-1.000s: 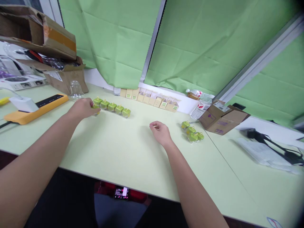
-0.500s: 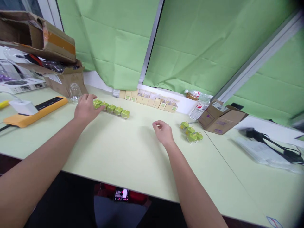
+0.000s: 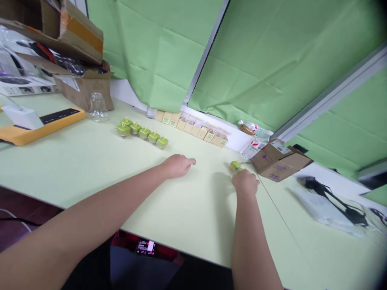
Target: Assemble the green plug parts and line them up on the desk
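My left hand (image 3: 179, 166) hovers over the middle of the table, its fingers loosely bent and a fingertip pointing right; nothing shows in it. To the right, my right hand (image 3: 246, 182) is bent down over a small cluster of green-lidded containers, its fingers curled round one that is mostly hidden beneath it. Another green-lidded container (image 3: 235, 165) of that cluster shows just beyond the hand. At the left, a slanting row of several such small clear containers (image 3: 144, 133) has green lids with yellow loops. One more container (image 3: 123, 129) stands in front of the row's left end.
Behind stand several small beige boxes (image 3: 189, 127) along the wall. Two plastic bottles (image 3: 254, 148) and a cardboard box (image 3: 279, 161) are at the back right. A clear jar (image 3: 98, 108), a yellow power strip (image 3: 60, 125) and stacked cartons (image 3: 86, 90) occupy the left.
My left hand has left the row and moved right to mid-table; a container now stands before the row's left end. My right hand has moved right and down onto the cluster.
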`<state>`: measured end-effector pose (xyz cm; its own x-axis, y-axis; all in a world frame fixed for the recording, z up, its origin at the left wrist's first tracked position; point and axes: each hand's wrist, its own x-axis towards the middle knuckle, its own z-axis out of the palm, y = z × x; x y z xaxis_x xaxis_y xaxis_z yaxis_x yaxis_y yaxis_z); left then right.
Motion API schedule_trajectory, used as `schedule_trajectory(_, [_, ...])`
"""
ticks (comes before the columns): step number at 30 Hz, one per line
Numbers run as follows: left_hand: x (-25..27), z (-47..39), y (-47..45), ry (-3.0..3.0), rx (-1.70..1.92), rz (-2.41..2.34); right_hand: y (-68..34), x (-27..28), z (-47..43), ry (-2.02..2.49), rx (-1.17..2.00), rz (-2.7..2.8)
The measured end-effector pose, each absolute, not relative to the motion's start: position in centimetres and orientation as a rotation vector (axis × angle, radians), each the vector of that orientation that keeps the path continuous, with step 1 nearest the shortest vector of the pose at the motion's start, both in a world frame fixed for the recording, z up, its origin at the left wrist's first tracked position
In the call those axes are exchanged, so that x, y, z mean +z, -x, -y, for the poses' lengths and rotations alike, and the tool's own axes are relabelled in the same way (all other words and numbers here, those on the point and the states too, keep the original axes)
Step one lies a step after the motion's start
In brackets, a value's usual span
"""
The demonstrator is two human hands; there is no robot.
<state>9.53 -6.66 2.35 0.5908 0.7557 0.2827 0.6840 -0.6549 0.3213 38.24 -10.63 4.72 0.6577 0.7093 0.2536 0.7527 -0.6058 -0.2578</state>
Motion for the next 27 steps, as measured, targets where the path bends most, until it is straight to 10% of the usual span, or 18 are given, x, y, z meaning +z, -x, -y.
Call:
schedule_trajectory(11, [2.8, 5.7, -7.6, -2.283, 0.871, -1.186, -26.5, 2.8, 10.1, 1.409, 0.346, 1.850])
schedule_trajectory(27, [1.6, 6.6, -8.1, -2.311, 0.814, -0.789, -25.6, 2.0, 9.9, 1.378, 0.584, 1.600])
